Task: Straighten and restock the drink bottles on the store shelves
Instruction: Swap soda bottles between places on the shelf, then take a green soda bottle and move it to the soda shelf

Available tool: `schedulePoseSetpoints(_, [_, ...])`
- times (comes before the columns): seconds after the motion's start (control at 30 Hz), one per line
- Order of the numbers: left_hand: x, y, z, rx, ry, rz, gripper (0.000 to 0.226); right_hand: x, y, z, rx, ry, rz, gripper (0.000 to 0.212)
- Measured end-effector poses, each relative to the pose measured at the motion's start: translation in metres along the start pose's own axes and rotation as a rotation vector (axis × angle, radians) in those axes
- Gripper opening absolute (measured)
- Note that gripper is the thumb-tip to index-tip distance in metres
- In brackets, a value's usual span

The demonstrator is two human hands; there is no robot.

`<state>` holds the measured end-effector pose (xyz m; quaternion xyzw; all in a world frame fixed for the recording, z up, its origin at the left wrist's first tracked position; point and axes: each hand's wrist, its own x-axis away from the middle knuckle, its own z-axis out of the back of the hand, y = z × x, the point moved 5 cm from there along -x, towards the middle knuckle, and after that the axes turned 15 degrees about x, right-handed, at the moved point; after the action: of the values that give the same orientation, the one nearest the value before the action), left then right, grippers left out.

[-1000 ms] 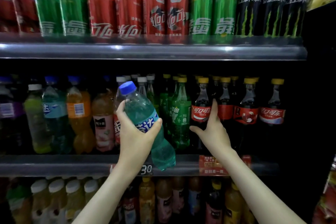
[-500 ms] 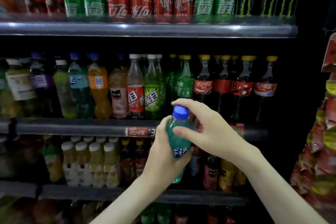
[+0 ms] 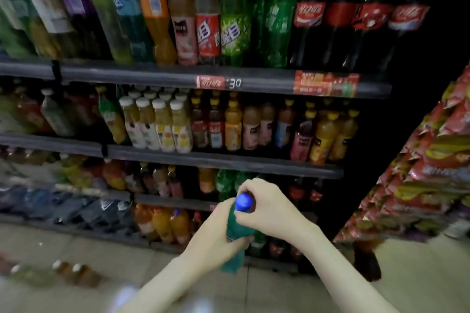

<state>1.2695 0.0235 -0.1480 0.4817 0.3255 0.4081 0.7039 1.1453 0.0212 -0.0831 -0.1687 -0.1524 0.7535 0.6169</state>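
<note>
Well, the bottle (image 3: 235,227) is off the shelf entirely, held low, well below the "30" tag (image 3: 234,83) and in front of the bottom rows. The left hand (image 3: 216,236) wraps its teal body, fingers curled round. The right hand (image 3: 267,211) pinches the neck at the blue cap (image 3: 244,201), likely to steady it upright before it goes into a slot (my guess). Its own label is hidden by the grip. Above the tag and to the right, cola bottles (image 3: 309,15) show red Coca-Cola labels in Chinese script. Straight above the tag stand red and green labels with white characters — too blurred to read.
</note>
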Motion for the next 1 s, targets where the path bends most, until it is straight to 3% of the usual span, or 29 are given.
schedulePoseSetpoints(0.13, [0.031,-0.072,-0.001,0.013,-0.066,0.200,0.043,0.006,0.008,-0.093,0.032,-0.205,-0.086,0.022])
schedulePoseSetpoints(0.27, [0.060,-0.186,-0.010,-0.085,-0.058,0.418,0.049,0.017,0.037,-0.205,0.043,-0.356,-0.185,0.019])
schedulePoseSetpoints(0.5, [0.122,-0.454,-0.038,-0.149,-0.061,0.781,0.043,0.026,0.121,-0.504,0.105,-0.596,-0.309,0.026])
schedulePoseSetpoints(0.7, [0.163,-0.643,-0.071,-0.229,-0.047,0.902,0.040,0.030,0.192,-0.724,0.162,-0.691,-0.353,0.034])
schedulePoseSetpoints(0.83, [0.177,-0.711,-0.090,-0.236,-0.057,0.941,0.041,0.037,0.216,-0.801,0.232,-0.685,-0.349,0.037])
schedulePoseSetpoints(0.9, [0.181,-0.726,-0.093,-0.235,-0.045,0.959,0.042,0.033,0.213,-0.815,0.278,-0.635,-0.318,0.034])
schedulePoseSetpoints(1.0, [0.185,-0.721,-0.092,-0.212,-0.041,1.004,0.042,0.032,0.204,-0.812,0.380,-0.691,-0.322,0.036])
